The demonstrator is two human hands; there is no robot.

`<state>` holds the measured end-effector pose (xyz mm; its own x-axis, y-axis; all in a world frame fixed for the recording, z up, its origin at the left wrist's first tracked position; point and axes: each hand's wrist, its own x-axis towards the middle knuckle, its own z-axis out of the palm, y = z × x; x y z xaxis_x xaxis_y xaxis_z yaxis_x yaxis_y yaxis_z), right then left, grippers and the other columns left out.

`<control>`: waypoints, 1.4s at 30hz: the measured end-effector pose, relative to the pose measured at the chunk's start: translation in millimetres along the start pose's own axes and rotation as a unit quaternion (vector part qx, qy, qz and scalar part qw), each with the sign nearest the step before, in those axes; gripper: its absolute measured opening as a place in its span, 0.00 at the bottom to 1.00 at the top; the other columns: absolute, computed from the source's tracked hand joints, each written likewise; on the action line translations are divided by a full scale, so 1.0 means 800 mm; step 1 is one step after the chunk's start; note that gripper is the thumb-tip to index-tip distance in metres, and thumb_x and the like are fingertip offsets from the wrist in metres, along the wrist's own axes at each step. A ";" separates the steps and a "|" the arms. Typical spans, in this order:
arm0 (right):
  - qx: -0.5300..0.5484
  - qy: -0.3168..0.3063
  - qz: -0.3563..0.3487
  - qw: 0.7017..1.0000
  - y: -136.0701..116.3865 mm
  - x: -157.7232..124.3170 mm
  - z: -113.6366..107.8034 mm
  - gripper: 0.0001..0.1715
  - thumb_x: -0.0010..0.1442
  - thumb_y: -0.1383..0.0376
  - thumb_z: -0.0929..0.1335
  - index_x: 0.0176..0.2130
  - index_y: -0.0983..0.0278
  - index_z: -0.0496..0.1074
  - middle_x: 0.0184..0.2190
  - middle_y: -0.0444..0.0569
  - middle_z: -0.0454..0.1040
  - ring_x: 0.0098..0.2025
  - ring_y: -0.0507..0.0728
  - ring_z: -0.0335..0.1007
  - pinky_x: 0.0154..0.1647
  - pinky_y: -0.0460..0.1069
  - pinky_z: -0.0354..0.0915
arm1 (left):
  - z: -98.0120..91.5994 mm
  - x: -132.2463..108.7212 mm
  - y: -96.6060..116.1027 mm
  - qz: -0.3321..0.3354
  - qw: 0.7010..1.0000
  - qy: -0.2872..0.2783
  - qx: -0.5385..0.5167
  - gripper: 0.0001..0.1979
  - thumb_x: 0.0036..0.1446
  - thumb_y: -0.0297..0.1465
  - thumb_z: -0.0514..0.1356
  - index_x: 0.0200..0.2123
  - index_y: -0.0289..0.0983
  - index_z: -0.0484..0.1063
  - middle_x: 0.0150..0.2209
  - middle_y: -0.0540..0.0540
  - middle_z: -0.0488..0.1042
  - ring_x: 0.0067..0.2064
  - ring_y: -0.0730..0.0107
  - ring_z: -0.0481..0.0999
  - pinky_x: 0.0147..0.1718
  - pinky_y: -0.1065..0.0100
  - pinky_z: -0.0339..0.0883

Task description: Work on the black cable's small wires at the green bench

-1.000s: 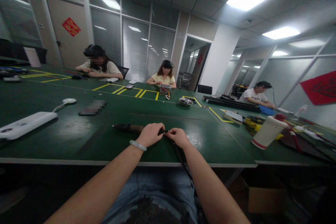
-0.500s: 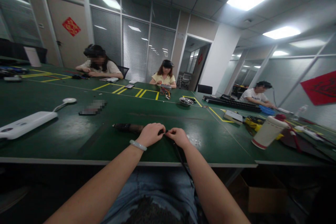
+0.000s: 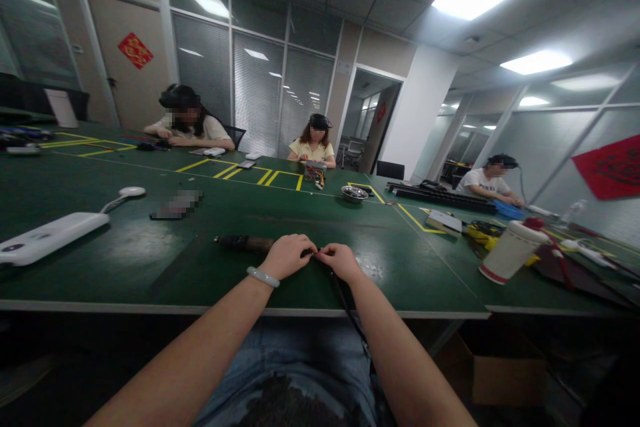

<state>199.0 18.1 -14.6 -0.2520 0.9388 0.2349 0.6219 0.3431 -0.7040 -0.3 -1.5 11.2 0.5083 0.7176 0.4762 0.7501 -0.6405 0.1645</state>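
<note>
A dark, pen-like electric screwdriver (image 3: 246, 243) lies on the green table, its narrow tip pointing left. My left hand (image 3: 290, 255), with a pale bangle at the wrist, closes around its rear end, which the fingers mostly hide. Close beside it, my right hand (image 3: 338, 260) pinches the end of a black cable (image 3: 343, 293). That cable runs down over the table edge toward my lap. The fingertips of both hands almost meet at a small dark part. Whether the cable end is joined to the screwdriver cannot be made out.
A phone-like object (image 3: 177, 205) and a white power strip-like device (image 3: 55, 238) lie left. Ahead stands a metal bowl (image 3: 355, 194) with dark bits. At right are a white cup (image 3: 513, 252) and a small box (image 3: 444, 222). Three people work around the table.
</note>
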 end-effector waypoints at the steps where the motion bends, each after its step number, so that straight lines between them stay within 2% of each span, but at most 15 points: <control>1: 0.001 0.001 -0.002 1.000 0.001 0.000 0.000 0.15 0.53 0.54 0.70 0.31 0.64 0.77 0.28 0.45 0.77 0.30 0.52 0.70 0.29 0.44 0.61 | 0.000 0.000 0.000 0.001 1.000 0.000 0.001 0.08 0.56 0.32 0.58 0.39 0.44 0.75 0.41 0.49 0.75 0.44 0.66 0.72 0.44 0.66 0.63; 10: -0.006 -0.001 0.008 1.000 0.000 0.000 -0.002 0.14 0.53 0.54 0.70 0.31 0.63 0.77 0.27 0.44 0.76 0.28 0.51 0.69 0.29 0.44 0.60 | 0.004 -0.001 0.000 -0.055 0.998 0.008 0.016 0.11 0.55 0.33 0.60 0.43 0.41 0.69 0.39 0.47 0.75 0.42 0.65 0.73 0.42 0.66 0.62; 26: -0.006 0.001 -0.004 1.000 0.000 0.000 -0.002 0.15 0.53 0.53 0.70 0.32 0.63 0.78 0.28 0.46 0.77 0.30 0.52 0.70 0.30 0.45 0.60 | 0.002 0.000 -0.001 -0.003 1.000 0.009 0.004 0.08 0.56 0.32 0.58 0.39 0.44 0.75 0.41 0.49 0.75 0.43 0.66 0.73 0.44 0.66 0.62; 42: -0.011 -0.002 0.001 1.000 -0.002 -0.001 -0.002 0.15 0.53 0.54 0.70 0.31 0.63 0.77 0.28 0.44 0.77 0.30 0.52 0.70 0.29 0.44 0.59 | -0.001 0.000 0.003 -0.058 0.998 0.000 0.010 0.11 0.55 0.33 0.60 0.43 0.41 0.70 0.40 0.47 0.75 0.43 0.64 0.73 0.43 0.66 0.63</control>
<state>199.5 16.8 -12.7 -0.2533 0.9396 0.2300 0.6394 0.3410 -0.6891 1.3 -3.6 12.0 0.4183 0.7865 0.4544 0.8120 -0.5480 0.2010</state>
